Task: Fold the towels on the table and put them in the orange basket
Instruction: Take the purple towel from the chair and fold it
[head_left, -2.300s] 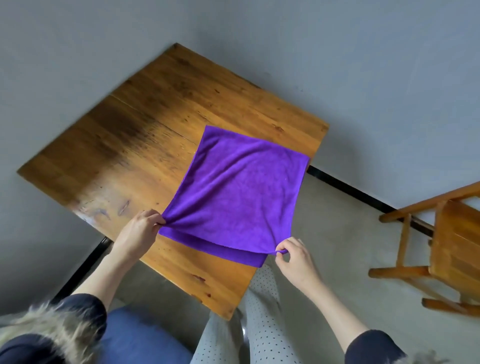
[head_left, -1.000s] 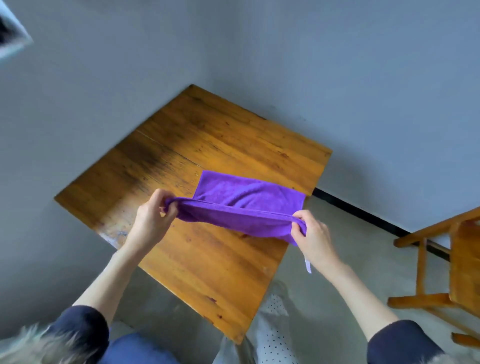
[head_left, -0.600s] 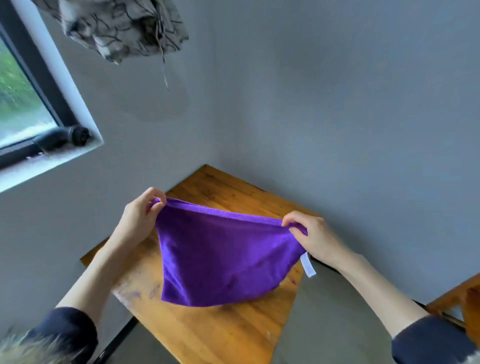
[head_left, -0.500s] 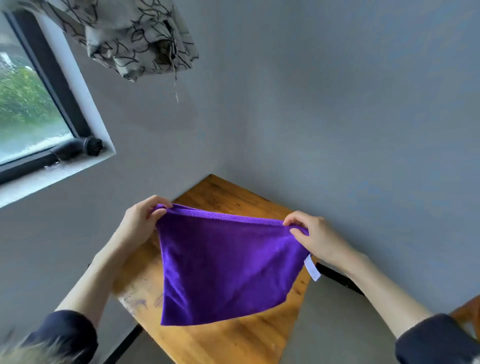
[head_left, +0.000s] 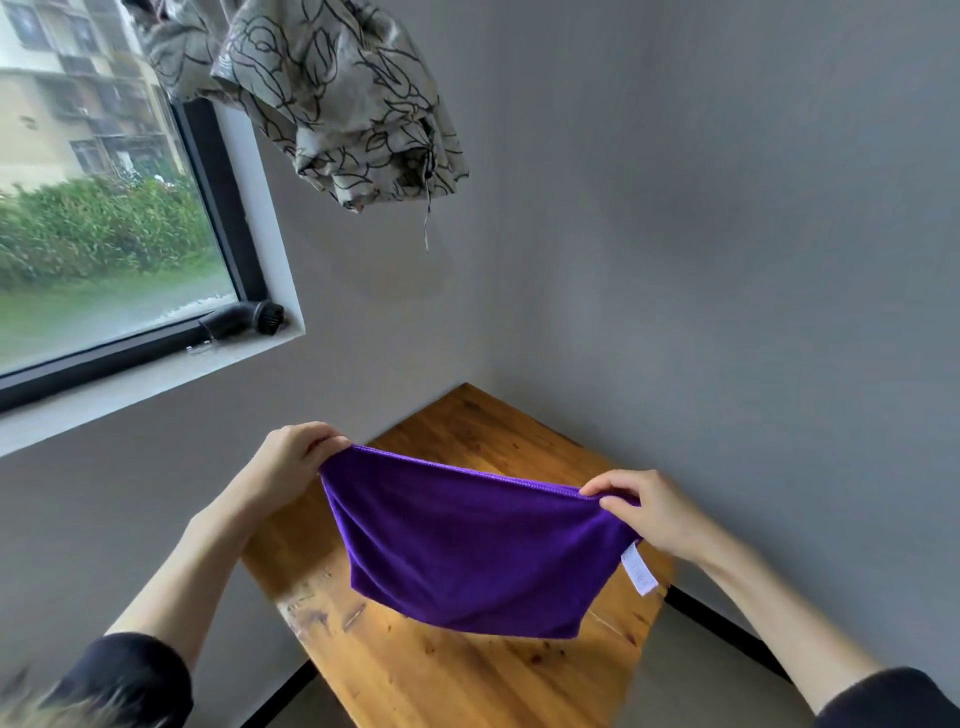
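A purple towel (head_left: 467, 540), folded double, hangs in the air above the wooden table (head_left: 457, 670). My left hand (head_left: 291, 457) pinches its upper left corner. My right hand (head_left: 644, 512) pinches the upper right corner, where a small white label (head_left: 639, 571) dangles. The towel's lower edge hangs free just over the tabletop. No orange basket shows in the head view.
The table stands in a corner between two grey walls. A window (head_left: 93, 234) with a dark object (head_left: 244, 319) on its sill is at the left. A patterned curtain (head_left: 337, 98) hangs bunched above. A grey floor lies right of the table.
Both hands lifted the towel off the table and now hold it hanging by its top corners. My view tilted upward, so the window and curtain came into sight.
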